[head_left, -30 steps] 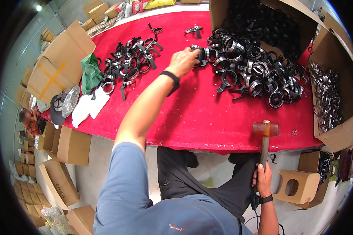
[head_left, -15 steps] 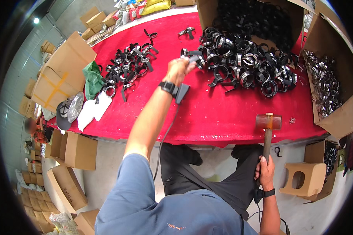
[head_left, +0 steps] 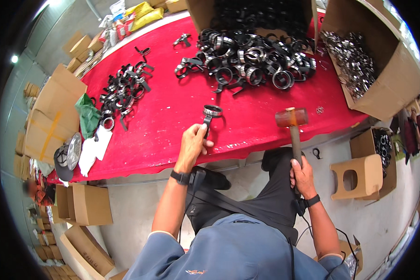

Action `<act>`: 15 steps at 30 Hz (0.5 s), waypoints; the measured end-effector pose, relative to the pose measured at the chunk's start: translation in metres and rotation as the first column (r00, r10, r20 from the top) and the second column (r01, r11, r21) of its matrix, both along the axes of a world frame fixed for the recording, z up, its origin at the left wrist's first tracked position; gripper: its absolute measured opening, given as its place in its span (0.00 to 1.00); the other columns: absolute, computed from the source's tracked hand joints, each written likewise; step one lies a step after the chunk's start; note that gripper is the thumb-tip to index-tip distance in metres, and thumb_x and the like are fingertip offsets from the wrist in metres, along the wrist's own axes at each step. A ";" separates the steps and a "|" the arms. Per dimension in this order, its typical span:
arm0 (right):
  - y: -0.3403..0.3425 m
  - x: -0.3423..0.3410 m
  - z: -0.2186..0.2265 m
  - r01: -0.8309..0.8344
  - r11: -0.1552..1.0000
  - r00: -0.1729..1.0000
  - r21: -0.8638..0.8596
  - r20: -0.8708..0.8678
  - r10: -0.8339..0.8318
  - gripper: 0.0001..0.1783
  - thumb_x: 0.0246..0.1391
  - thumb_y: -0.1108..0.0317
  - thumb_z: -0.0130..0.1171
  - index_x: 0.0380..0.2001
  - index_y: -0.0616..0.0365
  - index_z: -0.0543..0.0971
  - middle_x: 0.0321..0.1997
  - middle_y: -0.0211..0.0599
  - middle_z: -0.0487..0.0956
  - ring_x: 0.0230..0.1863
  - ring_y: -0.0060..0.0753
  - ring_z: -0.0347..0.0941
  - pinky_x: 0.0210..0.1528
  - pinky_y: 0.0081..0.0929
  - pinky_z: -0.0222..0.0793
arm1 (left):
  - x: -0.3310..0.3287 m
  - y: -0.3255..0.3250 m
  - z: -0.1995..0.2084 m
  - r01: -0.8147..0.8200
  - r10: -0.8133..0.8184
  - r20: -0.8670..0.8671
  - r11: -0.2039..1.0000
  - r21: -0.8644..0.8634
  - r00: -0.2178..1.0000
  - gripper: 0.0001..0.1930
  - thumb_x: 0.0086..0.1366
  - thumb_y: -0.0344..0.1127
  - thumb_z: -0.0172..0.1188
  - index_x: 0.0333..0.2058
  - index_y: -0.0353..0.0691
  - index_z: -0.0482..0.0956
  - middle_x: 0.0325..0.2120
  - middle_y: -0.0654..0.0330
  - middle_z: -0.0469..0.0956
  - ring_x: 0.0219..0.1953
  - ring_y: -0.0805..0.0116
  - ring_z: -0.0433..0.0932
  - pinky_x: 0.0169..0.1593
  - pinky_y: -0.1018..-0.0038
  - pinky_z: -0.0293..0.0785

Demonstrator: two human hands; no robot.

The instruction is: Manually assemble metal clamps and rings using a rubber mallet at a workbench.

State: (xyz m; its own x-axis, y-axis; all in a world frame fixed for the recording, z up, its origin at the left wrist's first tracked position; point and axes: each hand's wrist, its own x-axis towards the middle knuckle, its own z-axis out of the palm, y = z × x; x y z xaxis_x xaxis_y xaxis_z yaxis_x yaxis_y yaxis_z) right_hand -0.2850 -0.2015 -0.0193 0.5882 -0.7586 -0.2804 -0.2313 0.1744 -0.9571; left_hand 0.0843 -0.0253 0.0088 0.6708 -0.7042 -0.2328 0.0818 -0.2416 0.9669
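Near the front edge of the red-covered table, my left hand [head_left: 194, 145] is closed on the black handle of a ring-shaped part [head_left: 212, 110], whose round end has a silver band. The ring sits at or just above the cloth; I cannot tell which. My right hand [head_left: 303, 176] grips the wooden handle of a mallet [head_left: 291, 117]. Its brownish, barrel-shaped head is over the table's front edge. Beyond my hands lies a big pile of similar black and silver ring parts [head_left: 252, 60], and a smaller pile [head_left: 123, 91] lies to the left.
A tipped carton [head_left: 198, 18] of black parts stands behind the big pile. At the right is a carton [head_left: 380, 93] of shiny metal bands. Green cloth [head_left: 87, 115] and a dark cap [head_left: 62, 161] lie at the table's left. A cardboard stool-like box [head_left: 357, 179] stands on the floor.
My left hand has come back from the big pile to the table's front, now with a ring part in it. My right hand still holds the mallet. The whole view has shifted.
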 end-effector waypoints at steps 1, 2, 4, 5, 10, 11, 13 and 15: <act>-0.001 -0.002 -0.001 0.019 1.000 1.000 -0.001 -0.009 -0.019 0.20 0.74 0.48 0.58 0.39 0.54 0.70 0.22 0.27 0.70 0.15 0.19 0.66 0.17 0.23 0.64 | -0.015 0.002 -0.004 -0.017 0.016 -0.029 1.000 -0.018 0.999 0.16 0.83 0.44 0.54 0.44 0.36 0.78 0.36 0.61 0.80 0.28 0.73 0.86 0.20 0.79 0.76; -0.001 -0.001 -0.002 0.001 0.999 1.000 -0.033 -0.003 -0.001 0.21 0.74 0.48 0.58 0.39 0.54 0.70 0.22 0.27 0.70 0.15 0.19 0.66 0.17 0.23 0.64 | -0.035 0.003 -0.007 -0.016 0.001 -0.120 0.992 -0.123 0.993 0.14 0.83 0.43 0.54 0.44 0.37 0.78 0.36 0.60 0.81 0.28 0.72 0.86 0.19 0.80 0.76; 0.000 0.001 -0.001 -0.020 0.996 1.000 -0.082 0.001 0.020 0.21 0.74 0.48 0.58 0.40 0.56 0.71 0.21 0.27 0.70 0.15 0.19 0.66 0.17 0.24 0.63 | -0.073 -0.004 -0.024 0.011 -0.068 -0.263 0.977 -0.215 0.962 0.15 0.83 0.42 0.54 0.54 0.36 0.76 0.43 0.55 0.83 0.31 0.66 0.88 0.25 0.77 0.83; 0.000 0.003 0.001 -0.018 0.997 1.000 -0.071 -0.013 0.017 0.21 0.74 0.48 0.58 0.40 0.56 0.71 0.21 0.27 0.70 0.15 0.19 0.66 0.17 0.24 0.63 | -0.094 -0.009 -0.028 0.014 -0.102 -0.334 0.967 -0.256 0.937 0.16 0.83 0.42 0.53 0.58 0.36 0.74 0.46 0.53 0.84 0.33 0.64 0.89 0.27 0.75 0.85; 0.011 0.000 0.009 -0.011 0.987 0.999 -0.158 -0.046 0.004 0.23 0.74 0.45 0.58 0.42 0.57 0.73 0.21 0.27 0.72 0.17 0.19 0.68 0.18 0.24 0.64 | -0.144 -0.043 -0.087 0.128 -0.230 -0.280 0.931 -0.341 0.932 0.17 0.84 0.41 0.50 0.60 0.35 0.72 0.53 0.53 0.81 0.40 0.59 0.90 0.37 0.71 0.89; 0.013 -0.001 0.011 -0.008 0.982 0.998 -0.189 -0.063 -0.004 0.24 0.74 0.45 0.58 0.44 0.58 0.74 0.22 0.27 0.73 0.17 0.19 0.69 0.18 0.24 0.65 | -0.149 -0.045 -0.086 0.103 -0.211 -0.273 0.926 -0.362 0.939 0.16 0.84 0.41 0.50 0.58 0.35 0.73 0.52 0.53 0.81 0.40 0.60 0.90 0.38 0.71 0.89; 0.023 -0.008 0.013 -0.029 0.981 0.998 -0.190 -0.063 0.017 0.26 0.74 0.44 0.57 0.47 0.59 0.74 0.22 0.28 0.73 0.18 0.20 0.70 0.19 0.24 0.66 | -0.151 -0.048 -0.082 0.125 -0.209 -0.233 0.937 -0.327 0.950 0.16 0.85 0.41 0.49 0.57 0.35 0.74 0.51 0.54 0.81 0.40 0.61 0.90 0.38 0.72 0.89; 0.037 -0.013 0.016 -0.033 0.967 0.996 -0.253 -0.086 0.011 0.26 0.75 0.44 0.56 0.49 0.60 0.74 0.21 0.28 0.74 0.18 0.20 0.70 0.21 0.23 0.66 | -0.153 -0.049 -0.081 0.141 -0.202 -0.192 0.946 -0.292 0.960 0.15 0.85 0.41 0.49 0.55 0.35 0.75 0.50 0.55 0.81 0.41 0.62 0.90 0.39 0.73 0.89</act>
State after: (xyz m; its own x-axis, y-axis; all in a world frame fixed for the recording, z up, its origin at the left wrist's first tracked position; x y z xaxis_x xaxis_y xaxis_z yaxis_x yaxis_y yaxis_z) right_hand -0.2976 -0.1644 -0.0035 0.5884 -0.7983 -0.1286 -0.3133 -0.0784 -0.9464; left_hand -0.0687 -0.0746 -0.0719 0.4888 -0.8609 -0.1409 0.2774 0.0003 0.9607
